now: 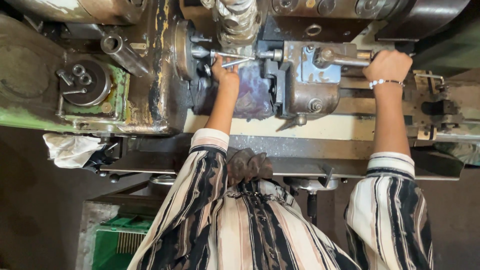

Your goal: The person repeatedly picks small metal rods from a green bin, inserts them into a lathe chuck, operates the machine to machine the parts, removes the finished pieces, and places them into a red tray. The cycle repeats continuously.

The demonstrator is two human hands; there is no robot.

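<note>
The left hand point(224, 71) pinches a slim metal rod point(231, 59) by the lathe chuck point(184, 50), at eleven o'clock; the right hand point(388, 65) grips the tailstock lever point(345, 59), at one o'clock. The rod sits between centres; no cutting shows yet.

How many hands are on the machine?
2. The left hand holds a thin metal rod near the machine's centre; the right hand grips the lever handle further right. None seem hidden.

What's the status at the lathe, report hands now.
Left hand on thin metal rod near chuck. Right hand grips tailstock lever. Nothing between them.
</note>
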